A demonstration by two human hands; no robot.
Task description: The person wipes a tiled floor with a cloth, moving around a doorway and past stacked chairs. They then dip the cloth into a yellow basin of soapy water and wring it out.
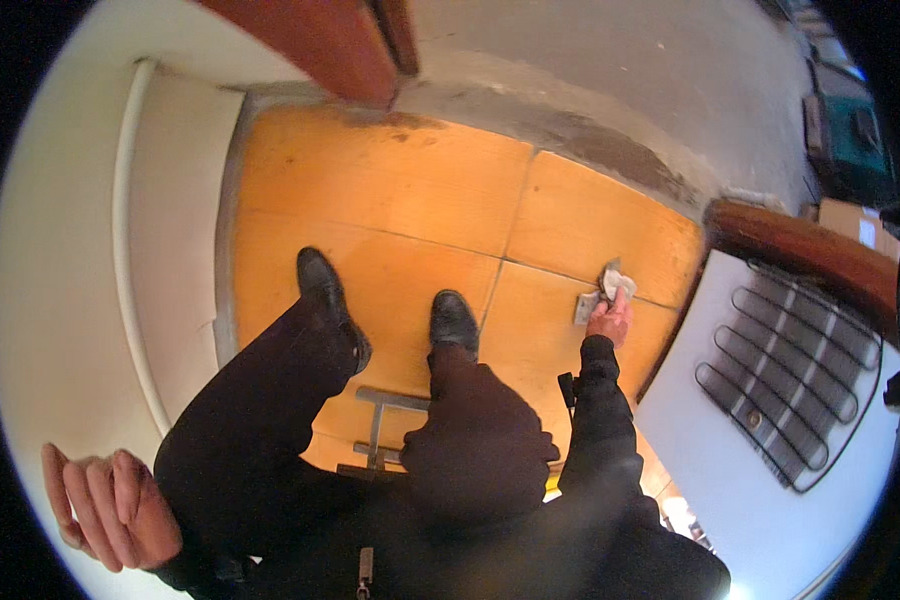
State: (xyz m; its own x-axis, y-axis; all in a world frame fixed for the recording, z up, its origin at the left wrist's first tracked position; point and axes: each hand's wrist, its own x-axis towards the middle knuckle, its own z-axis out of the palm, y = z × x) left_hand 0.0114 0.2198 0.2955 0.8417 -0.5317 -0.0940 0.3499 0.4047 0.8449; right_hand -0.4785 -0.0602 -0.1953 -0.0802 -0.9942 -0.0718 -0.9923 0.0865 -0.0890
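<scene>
My right hand reaches out over the orange tiled floor, its fingers closed on a crumpled white cloth or tissue. Right by those fingers is a flat grey piece, with another greyish part showing beyond the white wad; whether the hand also grips them I cannot tell. My left hand is at the lower left, beside my thigh, fingers partly curled and nothing seen in it.
A white panel with a black coil grille, like a refrigerator's back, stands at right. A pale pipe runs along the left wall. Ahead are a red-brown post and a grey floor. A metal frame lies under my legs.
</scene>
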